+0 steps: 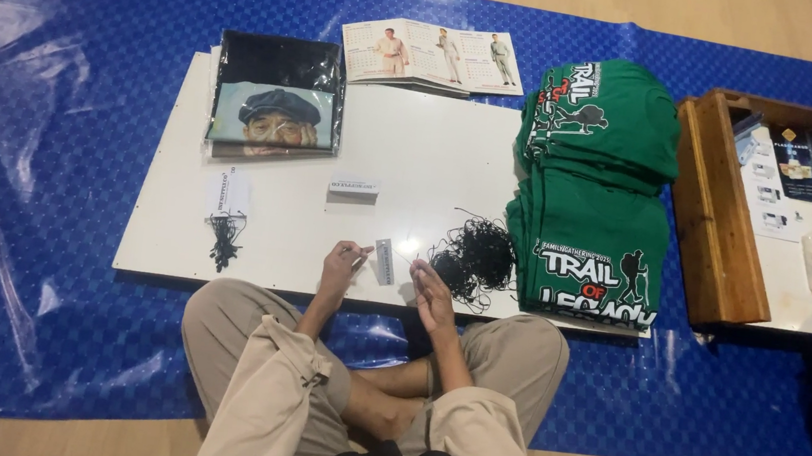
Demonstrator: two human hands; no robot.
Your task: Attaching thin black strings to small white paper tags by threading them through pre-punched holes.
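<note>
Seated cross-legged at the near edge of a white board (413,158) laid on a blue plastic sheet (45,220), I have my left hand (342,267) pinched on a small grey hang tag (383,261), which stands just above the board between my two hands. My right hand (434,296) has thumb and fingertips drawn together beside the tag; I judge that it holds a thin black string, but the strand is too fine to make out.

A loose tangle of black strings (473,255) lies just right of my right hand, touching the nearer of the two stacks of folded green shirts (596,188) at the board's right edge. Left of me, a small bundle of finished tags (227,209) with black strings hanging from them rests on the board, which suggests that some tags are already strung. A small pile of white tags (354,187) sits near the middle of the board, apparently yet to be strung.

Farther off lie a bagged dark shirt with a printed portrait (277,94) and an open calendar booklet (432,57). A wooden tray (719,211) of oddments stands to the right.

By my reckoning the stringing is in its early to middle stretch, with plenty of string left.
</note>
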